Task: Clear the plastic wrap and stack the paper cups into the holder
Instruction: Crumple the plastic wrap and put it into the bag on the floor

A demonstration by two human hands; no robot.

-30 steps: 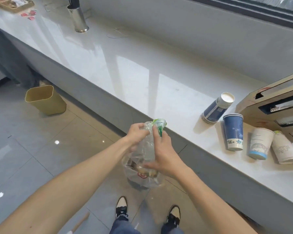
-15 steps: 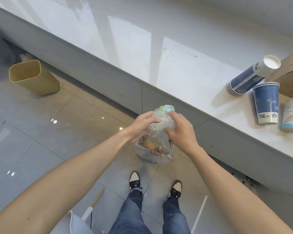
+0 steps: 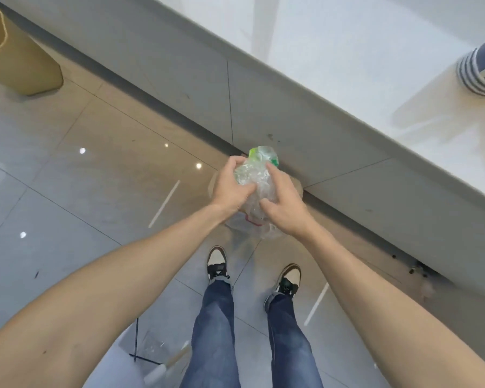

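Note:
Both of my hands hold a crumpled wad of clear plastic wrap (image 3: 256,175) with a green patch at its top, over the floor in front of the counter. My left hand (image 3: 233,184) grips its left side and my right hand (image 3: 282,203) grips its right side. A clear bag with a red mark (image 3: 254,224) hangs or sits just below the wad, partly hidden by my hands. A lying stack of blue paper cups (image 3: 480,70) shows its striped rims at the right edge of the white counter (image 3: 375,79). The holder is out of view.
A tan waste bin (image 3: 17,60) stands on the tiled floor at the far left. The grey counter front (image 3: 291,121) runs diagonally close ahead of my feet. A thin black stand and pale objects (image 3: 151,357) lie on the floor by my left leg.
My view has tilted further down and nearer the floor; most cups and the cardboard box have left the frame. Both hands have squeezed the wrap tighter and hold it over the lower bag.

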